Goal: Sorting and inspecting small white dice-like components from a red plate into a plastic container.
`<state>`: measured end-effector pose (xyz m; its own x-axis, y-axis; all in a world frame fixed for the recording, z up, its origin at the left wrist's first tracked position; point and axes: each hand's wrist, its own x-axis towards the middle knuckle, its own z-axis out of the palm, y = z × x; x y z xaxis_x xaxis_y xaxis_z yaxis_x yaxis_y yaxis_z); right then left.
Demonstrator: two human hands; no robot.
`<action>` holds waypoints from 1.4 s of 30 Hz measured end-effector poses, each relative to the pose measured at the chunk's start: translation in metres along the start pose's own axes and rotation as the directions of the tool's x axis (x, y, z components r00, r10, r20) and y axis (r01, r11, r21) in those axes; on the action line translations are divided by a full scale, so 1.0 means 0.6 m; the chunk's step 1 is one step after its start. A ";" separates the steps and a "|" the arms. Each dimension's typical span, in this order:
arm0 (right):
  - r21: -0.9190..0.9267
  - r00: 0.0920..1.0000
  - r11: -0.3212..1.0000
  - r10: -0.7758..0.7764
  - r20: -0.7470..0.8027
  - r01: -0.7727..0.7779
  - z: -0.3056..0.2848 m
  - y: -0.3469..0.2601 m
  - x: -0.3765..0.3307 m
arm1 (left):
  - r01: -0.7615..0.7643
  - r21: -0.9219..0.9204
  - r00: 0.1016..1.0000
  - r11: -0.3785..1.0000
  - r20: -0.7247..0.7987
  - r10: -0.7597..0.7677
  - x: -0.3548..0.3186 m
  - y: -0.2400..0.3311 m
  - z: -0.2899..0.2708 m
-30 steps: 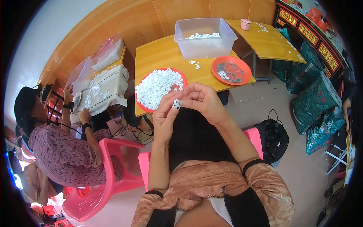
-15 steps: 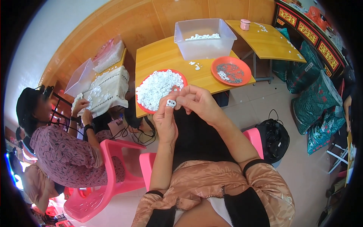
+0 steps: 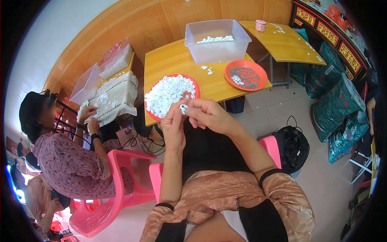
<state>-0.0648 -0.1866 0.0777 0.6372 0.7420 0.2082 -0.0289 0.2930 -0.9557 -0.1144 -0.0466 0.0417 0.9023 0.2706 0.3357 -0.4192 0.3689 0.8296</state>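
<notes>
A small white plastic piece with dark holes is pinched between my two hands, just in front of the near table edge. My left hand grips it between thumb and fingers. From the other side, my right hand has its thumb and fingertips closed at the piece's right side; anything smaller in them is hidden. Right behind my hands, a red plate is heaped with similar white pieces. Farther right on the table, an orange-red plate holds small grey metal parts and a few white pieces.
A clear plastic tub with white pieces stands at the back of the yellow table. To the left, another person sits on a pink chair beside a cloth-covered table. Green sacks and a black bag lie to the right.
The white piece has turned in my fingers, from showing two holes to a more slanted side. Both hands have shifted slightly, and my right fingers now sit closer over it.
</notes>
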 end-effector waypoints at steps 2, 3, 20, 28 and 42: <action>-0.374 0.970 0.901 -0.242 -0.016 0.219 0.008 0.001 -0.002 | 0.013 -0.028 1.000 1.000 0.006 -0.013 -0.003 0.001 -0.001; -0.374 0.970 0.901 -0.242 -0.016 0.219 0.009 0.002 -0.003 | 0.027 -0.058 1.000 0.998 0.014 -0.027 -0.004 0.001 -0.001; -0.910 0.693 0.253 -0.719 0.050 0.329 0.026 0.042 0.017 | -0.049 -0.253 0.992 0.966 -0.128 0.017 -0.020 -0.008 0.053; -0.895 0.737 0.325 -0.676 0.008 0.307 0.032 0.043 0.011 | -0.053 -0.251 0.976 0.967 -0.217 -0.002 -0.029 -0.012 0.063; -0.824 0.824 0.485 -0.565 -0.039 0.293 0.026 0.075 0.025 | -0.102 -0.221 0.974 0.970 -0.221 0.052 -0.006 -0.031 0.037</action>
<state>-0.0683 -0.1531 0.0412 0.5721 0.4225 0.7030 0.8071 -0.1372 -0.5743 -0.1077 -0.0743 0.0348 0.8344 0.4795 0.2716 -0.5212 0.5262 0.6719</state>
